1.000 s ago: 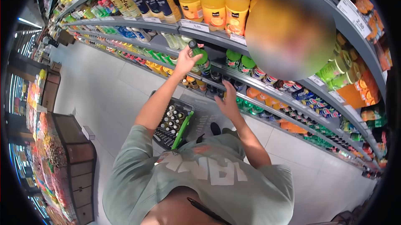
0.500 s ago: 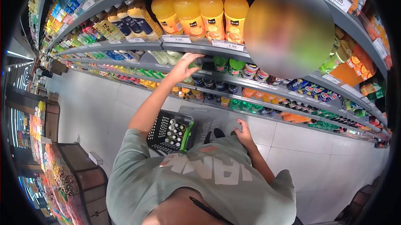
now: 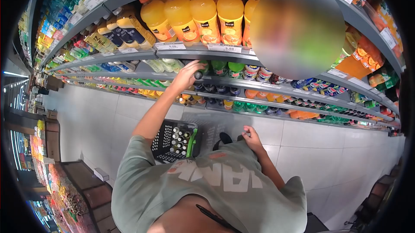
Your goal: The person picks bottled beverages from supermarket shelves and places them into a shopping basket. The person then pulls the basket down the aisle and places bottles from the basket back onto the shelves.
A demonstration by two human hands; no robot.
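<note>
My left hand [image 3: 187,77] is at the second shelf, its fingers closed around a small bottle [image 3: 198,76] whose dark cap end points towards me. The fingers hide most of this bottle. Beside it on the same shelf stand green-capped bottles [image 3: 235,69] and pale green bottles [image 3: 166,65]. My right hand [image 3: 252,138] hangs low by my body with its fingers apart and loosely bent, and I see nothing in it. On the floor below my left arm is a dark shopping basket [image 3: 161,140] with a green handle [image 3: 192,141]; several capped bottles [image 3: 180,140] stand in it.
Large orange juice bottles [image 3: 204,14] fill the shelf above my left hand. Price tags [image 3: 225,48] line the shelf edge. Lower shelves hold more drinks, such as orange bottles [image 3: 257,94]. A display of colourful packets [image 3: 65,185] stands behind on the left. A blurred disc covers part of the shelves.
My left hand has come slightly back and down from the shelf with the bottle in it. The view has shifted a little; my right hand has barely moved.
</note>
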